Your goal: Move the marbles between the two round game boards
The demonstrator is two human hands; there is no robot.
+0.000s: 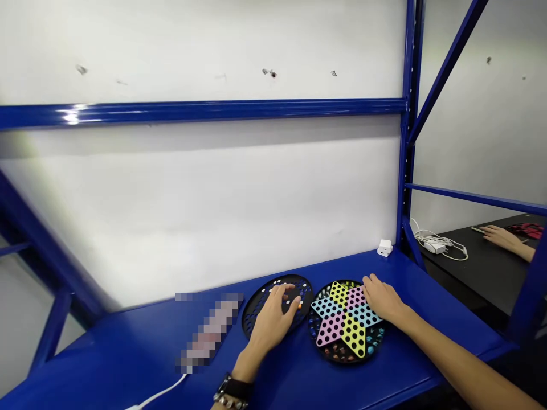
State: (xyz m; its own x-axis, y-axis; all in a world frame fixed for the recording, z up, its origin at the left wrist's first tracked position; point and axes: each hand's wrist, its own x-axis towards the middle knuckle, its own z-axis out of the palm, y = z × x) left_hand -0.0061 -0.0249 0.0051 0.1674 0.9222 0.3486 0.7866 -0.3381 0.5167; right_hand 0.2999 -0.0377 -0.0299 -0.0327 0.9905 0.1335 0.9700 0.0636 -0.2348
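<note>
Two round game boards lie side by side on a blue shelf. The left one is a black perforated board with a few white and coloured pieces in its holes. My left hand rests flat on it, fingers spread, a studded band on the wrist. The right one is a Chinese checkers board with a star of yellow, pink and light-blue points and marbles in its black rim. My right hand lies on its upper right edge, fingers stretched over the star.
A white charger block sits at the shelf's back by a blue upright. A white cable runs off the front left. On a black table to the right lie a white adapter with cord and another person's hand.
</note>
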